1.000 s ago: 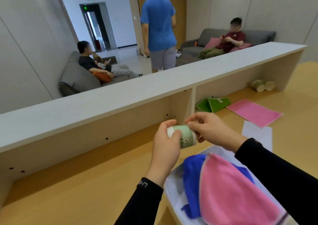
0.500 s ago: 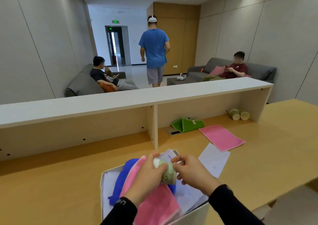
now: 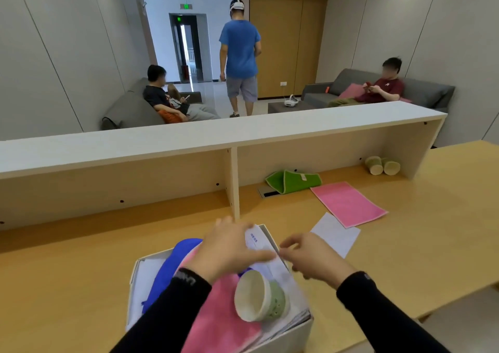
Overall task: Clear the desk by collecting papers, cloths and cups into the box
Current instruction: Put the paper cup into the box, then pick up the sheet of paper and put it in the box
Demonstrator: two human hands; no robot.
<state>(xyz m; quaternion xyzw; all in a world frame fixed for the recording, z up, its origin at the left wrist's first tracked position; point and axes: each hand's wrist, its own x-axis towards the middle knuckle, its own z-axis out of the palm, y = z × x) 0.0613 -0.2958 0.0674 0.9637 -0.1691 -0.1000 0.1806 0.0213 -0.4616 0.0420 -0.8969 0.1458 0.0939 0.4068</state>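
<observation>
Nearest me the cardboard box [image 3: 302, 325] already holds a ribbed green cup [image 3: 260, 296] on its side atop soft pink and blue cloths, both hands, left [image 3: 229, 247] and right [image 3: 310, 255], loosely spread and empty above it, while white paper [image 3: 336, 234], pink cloth [image 3: 348, 202], green cloth [image 3: 295, 181] and two cups [image 3: 382, 165] wait beyond.

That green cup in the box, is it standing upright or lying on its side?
On its side. The green cup lies in the box on the pink cloth, its open mouth toward the camera; neither hand touches it.
</observation>
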